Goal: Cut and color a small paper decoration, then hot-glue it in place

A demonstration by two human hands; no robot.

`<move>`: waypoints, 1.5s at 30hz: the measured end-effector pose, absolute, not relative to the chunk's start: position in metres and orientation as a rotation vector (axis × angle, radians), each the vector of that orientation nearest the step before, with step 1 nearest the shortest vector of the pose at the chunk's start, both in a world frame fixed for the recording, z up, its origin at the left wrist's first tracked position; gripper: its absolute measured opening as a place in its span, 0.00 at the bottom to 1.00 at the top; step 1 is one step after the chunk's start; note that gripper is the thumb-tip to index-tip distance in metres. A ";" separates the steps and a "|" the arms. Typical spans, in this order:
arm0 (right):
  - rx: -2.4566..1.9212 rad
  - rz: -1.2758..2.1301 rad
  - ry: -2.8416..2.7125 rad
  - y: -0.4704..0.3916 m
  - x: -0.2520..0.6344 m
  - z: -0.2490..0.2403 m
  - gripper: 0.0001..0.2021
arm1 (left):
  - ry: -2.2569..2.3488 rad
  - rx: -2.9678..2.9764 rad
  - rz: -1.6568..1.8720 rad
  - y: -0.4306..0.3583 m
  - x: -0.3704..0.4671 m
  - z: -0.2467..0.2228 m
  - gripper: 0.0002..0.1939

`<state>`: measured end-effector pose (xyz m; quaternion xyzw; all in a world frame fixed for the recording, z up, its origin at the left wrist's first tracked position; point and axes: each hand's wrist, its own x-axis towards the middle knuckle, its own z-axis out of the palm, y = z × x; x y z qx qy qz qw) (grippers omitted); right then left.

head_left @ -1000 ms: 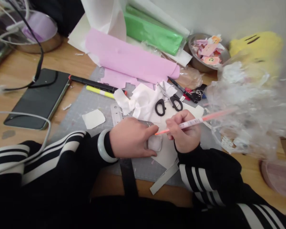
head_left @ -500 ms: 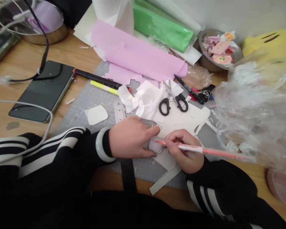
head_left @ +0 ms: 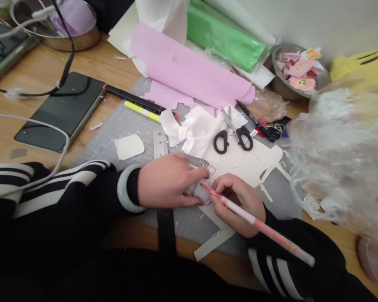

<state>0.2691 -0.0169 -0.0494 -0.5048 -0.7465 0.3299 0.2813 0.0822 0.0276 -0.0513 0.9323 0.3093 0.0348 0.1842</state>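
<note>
My left hand (head_left: 168, 182) lies palm down, thumb and forefinger closed around a small pale, whitish lump (head_left: 202, 193); its exact kind is unclear. Between the fingers of my right hand (head_left: 241, 205) is a slim pen (head_left: 255, 220) with a clear barrel and orange-red ink. The pen's tip points at the lump and seems to touch it. Beneath both hands lies cut white paper (head_left: 242, 161) with some drawn lines. Beyond them, scissors (head_left: 230, 121) with black handles rest on crumpled white material (head_left: 198, 132). A metal ruler (head_left: 160, 144) runs under my left hand.
A grey cutting mat (head_left: 105, 144) covers the table's middle. At left are a phone (head_left: 63, 111) and cables. Behind lie markers (head_left: 135, 97), a pink sheet (head_left: 189, 65) and a green package (head_left: 227, 40). A metal bowl of scraps (head_left: 279, 77) and plastic bags (head_left: 343, 155) stand right.
The pen has swung so its rear end points lower, toward my right sleeve. Its tip has moved slightly left over the lump. The whole view has shifted a little.
</note>
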 end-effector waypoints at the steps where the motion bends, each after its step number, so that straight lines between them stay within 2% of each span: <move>1: -1.340 0.899 -2.039 -0.017 0.269 -0.049 0.03 | 0.873 2.630 0.103 0.027 0.082 -0.051 0.18; 28: -1.443 1.020 -1.972 -0.013 0.270 -0.047 0.01 | 0.846 2.609 0.157 0.029 0.081 -0.054 0.17; 34: -1.273 0.989 -2.150 -0.013 0.269 -0.047 0.02 | 0.846 2.597 0.146 0.028 0.081 -0.053 0.17; 39: -1.448 0.984 -1.978 -0.013 0.269 -0.047 0.01 | 0.849 2.601 0.142 0.028 0.081 -0.053 0.16; 45: -1.273 1.039 -2.173 -0.012 0.270 -0.045 0.01 | 0.842 2.604 0.149 0.028 0.081 -0.053 0.16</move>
